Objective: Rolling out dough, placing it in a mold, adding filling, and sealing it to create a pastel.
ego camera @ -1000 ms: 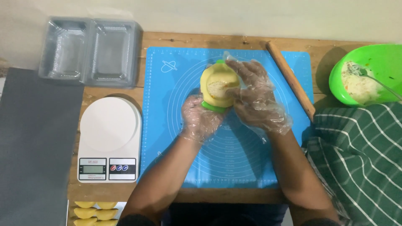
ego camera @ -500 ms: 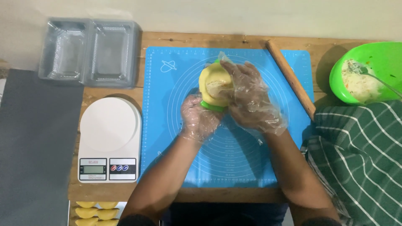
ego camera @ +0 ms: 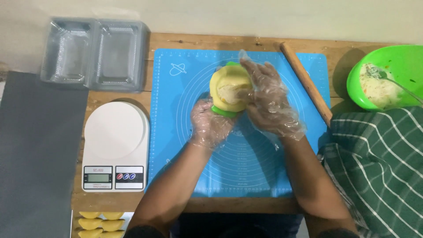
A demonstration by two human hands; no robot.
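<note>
Cupping green mould (ego camera: 224, 110) left hand (ego camera: 210, 125); right hand (ego camera: 266, 99) pressing dough (ego camera: 230, 90).

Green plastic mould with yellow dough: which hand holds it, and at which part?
The left hand holds the green plastic mould from below, at its near edge. The right hand rests on the round yellow dough at its right side.
</note>
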